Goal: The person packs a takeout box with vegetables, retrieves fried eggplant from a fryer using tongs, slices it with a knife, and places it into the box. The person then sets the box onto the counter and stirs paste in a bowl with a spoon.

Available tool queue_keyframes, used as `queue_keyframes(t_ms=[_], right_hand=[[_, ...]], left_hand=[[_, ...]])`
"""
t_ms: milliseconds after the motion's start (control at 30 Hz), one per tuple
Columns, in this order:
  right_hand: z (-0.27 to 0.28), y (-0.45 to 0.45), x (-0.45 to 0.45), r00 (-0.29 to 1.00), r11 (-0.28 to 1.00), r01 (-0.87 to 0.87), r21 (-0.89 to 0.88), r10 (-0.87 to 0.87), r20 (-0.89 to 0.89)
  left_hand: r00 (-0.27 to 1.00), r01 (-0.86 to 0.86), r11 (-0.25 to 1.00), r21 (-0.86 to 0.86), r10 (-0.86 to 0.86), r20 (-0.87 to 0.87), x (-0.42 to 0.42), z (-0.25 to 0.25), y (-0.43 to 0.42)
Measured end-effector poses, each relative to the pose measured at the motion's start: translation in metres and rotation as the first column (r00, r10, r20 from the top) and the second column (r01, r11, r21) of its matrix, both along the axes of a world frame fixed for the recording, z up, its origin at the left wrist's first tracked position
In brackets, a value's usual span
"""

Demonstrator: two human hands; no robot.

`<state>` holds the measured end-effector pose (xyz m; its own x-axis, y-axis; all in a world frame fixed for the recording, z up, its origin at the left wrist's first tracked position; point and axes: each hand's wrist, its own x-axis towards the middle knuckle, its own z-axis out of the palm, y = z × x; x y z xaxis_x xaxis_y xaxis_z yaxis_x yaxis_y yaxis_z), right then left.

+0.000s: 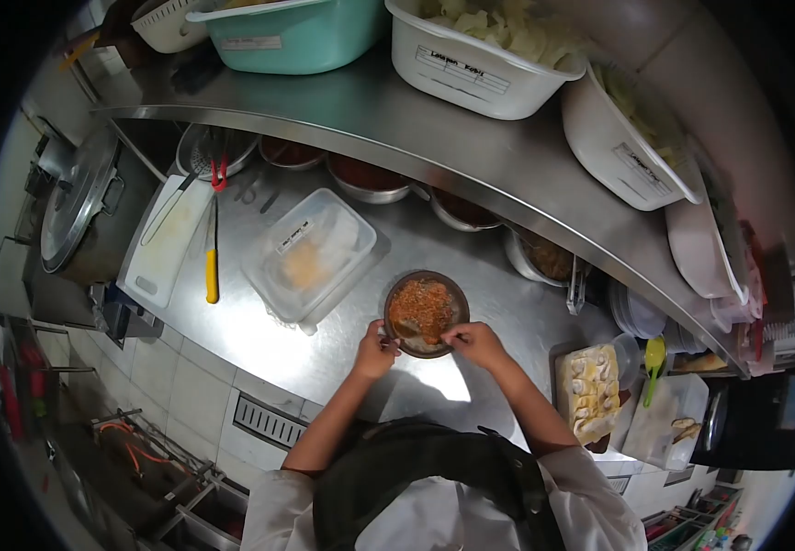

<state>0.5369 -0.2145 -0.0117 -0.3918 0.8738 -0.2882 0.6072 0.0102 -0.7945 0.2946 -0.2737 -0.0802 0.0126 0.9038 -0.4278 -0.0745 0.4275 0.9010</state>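
Observation:
A brown round bowl (427, 275) stands on the steel counter in front of me. Reddish-orange chopped food (421, 309) fills much of it, with paler bits along the near side. My left hand (377, 353) is closed at the bowl's lower left rim, thumb and fingers curled there. At the lower right rim, my right hand (474, 344) has its fingertips pinched together, touching the edge of the bowl or the food. Whether a small piece is between those fingertips is too small to make out.
Left of the bowl sits a clear plastic container (315, 253). Beyond it lie a yellow-handled knife (212, 266) and a white cutting board (166, 241). Metal bowls (370, 184) line the back under a steel shelf (342, 115) holding tubs. A tray of eggs (590, 390) is at right.

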Motion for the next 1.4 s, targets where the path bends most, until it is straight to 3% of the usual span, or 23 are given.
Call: queue_keyframes(t_ms=[67, 167, 200, 300, 400, 500, 533, 667, 767, 800, 900, 933, 1033, 1067, 1167, 1333, 1400], right_hand=[[0.015, 0.005, 0.015, 0.977, 0.995, -0.097, 0.001, 0.095, 0.192], [0.014, 0.021, 0.008, 0.965, 0.962, 0.233, 0.140, -0.247, 0.088], [0.014, 0.022, 0.001, 0.952, 0.943, 0.211, 0.255, -0.258, 0.164], [-0.003, 0.015, 0.011, 0.987, 0.996, -0.059, 0.061, 0.049, 0.156], [0.033, 0.019, 0.017, 0.966, 0.983, -0.185, 0.001, 0.181, 0.183], [0.020, 0.026, -0.001, 0.960, 0.966, 0.226, 0.128, -0.243, 0.139], [0.008, 0.024, -0.004, 0.969, 0.970, 0.203, 0.137, -0.219, 0.112], [-0.005, 0.010, 0.003, 0.996, 0.993, -0.075, -0.092, 0.079, 0.049], [-0.006, 0.022, 0.001, 0.975, 0.984, 0.181, 0.002, -0.179, -0.131], [-0.004, 0.024, -0.002, 0.969, 0.973, 0.232, -0.005, -0.230, 0.087], [-0.024, 0.012, 0.000, 0.995, 0.999, 0.006, -0.035, -0.010, -0.103], [-0.011, 0.013, 0.000, 0.999, 0.993, -0.045, -0.111, 0.046, 0.008], [-0.027, 0.025, 0.019, 0.959, 0.993, 0.079, -0.085, -0.099, -0.264], [-0.014, 0.031, 0.011, 0.968, 0.981, 0.170, -0.096, -0.185, -0.170], [-0.017, 0.033, -0.010, 0.970, 0.983, 0.184, 0.026, -0.177, -0.167], [0.011, 0.024, 0.002, 0.990, 0.994, -0.092, -0.058, 0.097, 0.102], [-0.004, 0.032, -0.002, 0.991, 0.992, 0.116, -0.047, -0.119, -0.062]], left_hand=[[0.999, 0.032, 0.999, 0.004, -0.032, -0.006, 0.007, 0.001, -0.004], [1.000, 0.000, 0.997, -0.083, 0.001, 0.013, 0.022, 0.015, -0.006], [0.999, 0.014, 0.995, -0.102, -0.011, 0.032, 0.023, 0.012, -0.005], [0.997, 0.053, 0.990, -0.129, -0.045, 0.065, 0.013, 0.003, 0.001], [0.994, 0.101, 0.988, -0.119, -0.094, 0.063, -0.004, 0.005, 0.010], [0.991, 0.131, 0.985, -0.110, -0.126, 0.051, -0.014, 0.011, 0.022], [0.991, 0.128, 0.987, -0.099, -0.124, 0.050, -0.017, 0.010, 0.025], [0.992, 0.111, 0.990, -0.086, -0.106, 0.064, -0.020, 0.013, 0.028], [0.991, 0.104, 0.990, -0.092, -0.096, 0.093, -0.023, 0.010, 0.025], [0.990, 0.104, 0.990, -0.093, -0.094, 0.109, -0.021, 0.008, 0.025], [0.989, 0.129, 0.986, -0.110, -0.120, 0.084, -0.020, 0.011, 0.027], [0.989, 0.124, 0.987, -0.099, -0.116, 0.088, -0.021, 0.012, 0.026], [0.990, 0.114, 0.989, -0.090, -0.106, 0.088, -0.022, 0.012, 0.023], [0.991, 0.113, 0.988, -0.101, -0.105, 0.083, -0.021, 0.014, 0.022], [0.991, 0.109, 0.987, -0.121, -0.099, 0.086, -0.017, 0.013, 0.019], [0.992, 0.103, 0.987, -0.125, -0.092, 0.091, -0.025, 0.009, 0.015], [0.990, 0.119, 0.982, -0.147, -0.106, 0.091, -0.021, 0.013, 0.013]])
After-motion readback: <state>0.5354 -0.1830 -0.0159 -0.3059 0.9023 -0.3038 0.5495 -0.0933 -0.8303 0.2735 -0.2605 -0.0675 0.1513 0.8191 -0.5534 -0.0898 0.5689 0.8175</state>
